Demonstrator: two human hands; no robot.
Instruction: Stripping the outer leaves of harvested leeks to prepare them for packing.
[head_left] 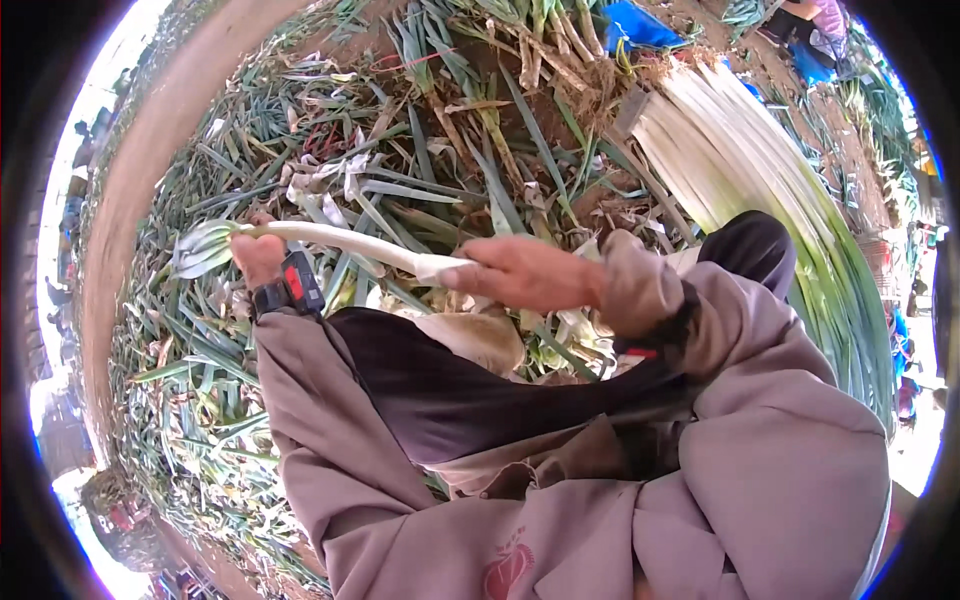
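A long white-stalked scallion (345, 236) stretches across in front of me, its green leafy end pointing left. My left hand (258, 258) is wrapped round it just below the leaves, with a dark band and a red-and-black device on that wrist. At the other end, my right hand (530, 272) is closed on the pale tip, where a flap of white skin shows by the thumb. The fingers' undersides are hidden. Below both hands lie my dark-covered knee and a tan rounded thing I cannot make out.
Cut green leaves and pale peelings (400, 190) cover the ground ahead and left. A large stack of long white-and-green scallions (740, 150) lies to the right. Untrimmed rooted stalks (560, 40) and a blue sheet (640, 25) sit at the far side. Another person (820, 25) is far right.
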